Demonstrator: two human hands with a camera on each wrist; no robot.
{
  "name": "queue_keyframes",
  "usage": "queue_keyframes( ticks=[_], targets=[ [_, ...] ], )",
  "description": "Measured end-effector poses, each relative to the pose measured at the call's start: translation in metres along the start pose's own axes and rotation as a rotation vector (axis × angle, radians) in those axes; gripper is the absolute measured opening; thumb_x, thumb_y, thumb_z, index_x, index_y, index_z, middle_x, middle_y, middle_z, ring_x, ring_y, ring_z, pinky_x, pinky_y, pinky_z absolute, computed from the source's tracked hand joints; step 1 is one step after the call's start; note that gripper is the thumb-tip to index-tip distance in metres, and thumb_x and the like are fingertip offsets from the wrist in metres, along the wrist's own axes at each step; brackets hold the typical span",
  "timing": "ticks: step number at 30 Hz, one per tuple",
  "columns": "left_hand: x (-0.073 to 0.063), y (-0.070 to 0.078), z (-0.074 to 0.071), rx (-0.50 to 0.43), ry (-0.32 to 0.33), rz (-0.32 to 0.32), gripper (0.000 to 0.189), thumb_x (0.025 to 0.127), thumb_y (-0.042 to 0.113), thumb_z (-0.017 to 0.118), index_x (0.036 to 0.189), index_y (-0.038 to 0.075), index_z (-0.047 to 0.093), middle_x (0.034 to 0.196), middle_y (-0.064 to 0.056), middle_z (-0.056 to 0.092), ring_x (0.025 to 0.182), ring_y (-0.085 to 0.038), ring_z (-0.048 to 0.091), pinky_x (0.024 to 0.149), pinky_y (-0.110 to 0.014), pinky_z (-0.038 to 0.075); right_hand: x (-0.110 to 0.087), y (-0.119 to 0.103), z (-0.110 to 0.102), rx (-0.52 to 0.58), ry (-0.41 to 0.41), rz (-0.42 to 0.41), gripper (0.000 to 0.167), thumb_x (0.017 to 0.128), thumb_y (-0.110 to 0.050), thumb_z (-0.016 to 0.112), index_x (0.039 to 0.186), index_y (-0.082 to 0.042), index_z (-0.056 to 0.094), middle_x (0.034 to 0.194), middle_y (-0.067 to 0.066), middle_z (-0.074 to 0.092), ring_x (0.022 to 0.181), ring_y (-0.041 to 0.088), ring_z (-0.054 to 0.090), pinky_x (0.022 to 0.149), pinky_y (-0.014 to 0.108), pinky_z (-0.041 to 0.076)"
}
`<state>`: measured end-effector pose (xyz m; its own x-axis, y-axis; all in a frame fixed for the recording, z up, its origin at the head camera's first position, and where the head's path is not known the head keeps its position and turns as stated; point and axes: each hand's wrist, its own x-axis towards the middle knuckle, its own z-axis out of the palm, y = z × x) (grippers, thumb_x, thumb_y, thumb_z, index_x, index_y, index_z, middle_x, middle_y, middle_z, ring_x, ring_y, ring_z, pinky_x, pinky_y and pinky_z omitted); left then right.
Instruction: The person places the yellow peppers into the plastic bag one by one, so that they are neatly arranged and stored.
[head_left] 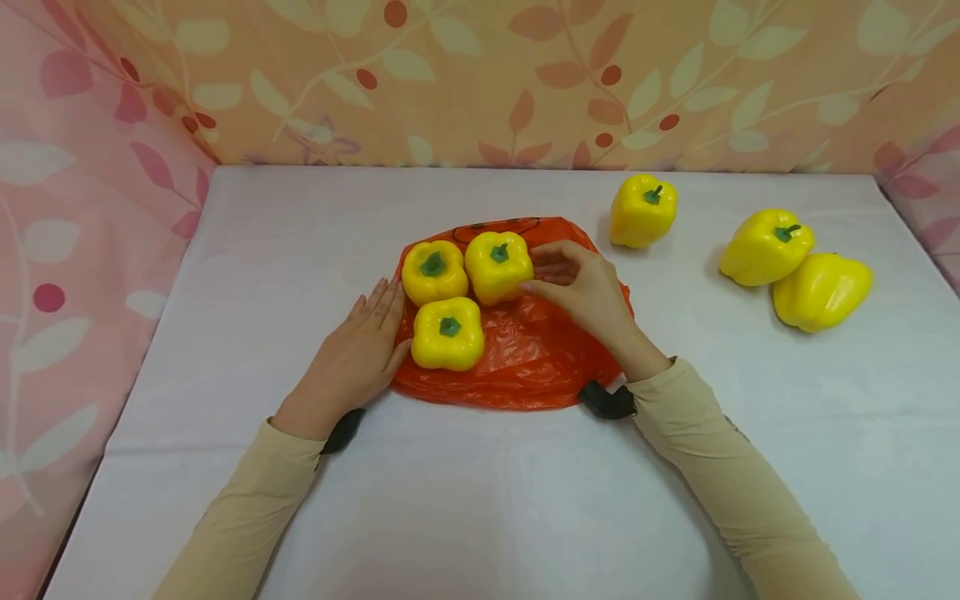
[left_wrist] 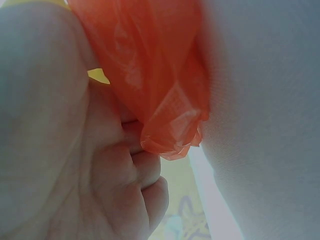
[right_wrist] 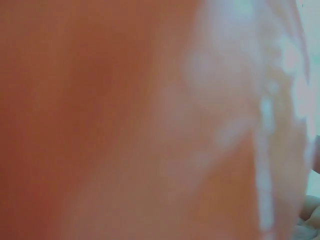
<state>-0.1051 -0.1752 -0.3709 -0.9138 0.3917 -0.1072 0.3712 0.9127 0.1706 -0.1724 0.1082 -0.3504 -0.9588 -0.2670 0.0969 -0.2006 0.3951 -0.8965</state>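
Observation:
Three yellow bell peppers sit upright with green stems on a red plastic bag [head_left: 536, 342] in the head view: one at the back left [head_left: 420, 287], one at the front [head_left: 447, 354] and one at the back right [head_left: 491, 287]. Lying along the bag's left edge, my left hand [head_left: 352, 354] has its extended fingers beside the left pepper. In the left wrist view, crumpled red plastic overlaps the fingers [left_wrist: 150, 200]. My right hand [head_left: 585, 292] reaches over the bag, fingertips at the right side of the back right pepper. Blurred red plastic fills most of the right wrist view.
To the right on the white-covered table [head_left: 465, 500], one yellow bell pepper [head_left: 637, 221] stands behind the bag's right end. Two more, one tilted [head_left: 757, 250] and one on its side [head_left: 825, 296], lie together farther right. Flowered cloth [head_left: 480, 83] rises along the back.

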Motion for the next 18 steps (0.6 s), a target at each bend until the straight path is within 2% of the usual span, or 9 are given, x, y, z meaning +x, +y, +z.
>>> queue_keyframes(
  ticks=[18],
  targets=[
    [-0.0004, 0.0001, 0.0004, -0.006, -0.007, -0.004, 0.070, 0.099, 0.027, 0.046, 0.147, -0.009, 0.009, 0.154, -0.023, 0.011, 0.143, -0.033, 0.007, 0.114, -0.046, 0.011, -0.0021, -0.0085, -0.0088, 0.030, -0.013, 0.020, 0.041, 0.082, -0.008, 0.074, 0.118, 0.005, 0.058, 0.117, 0.016, 0.061, 0.104, 0.027, 0.062, 0.088, 0.031, 0.051]
  ],
)
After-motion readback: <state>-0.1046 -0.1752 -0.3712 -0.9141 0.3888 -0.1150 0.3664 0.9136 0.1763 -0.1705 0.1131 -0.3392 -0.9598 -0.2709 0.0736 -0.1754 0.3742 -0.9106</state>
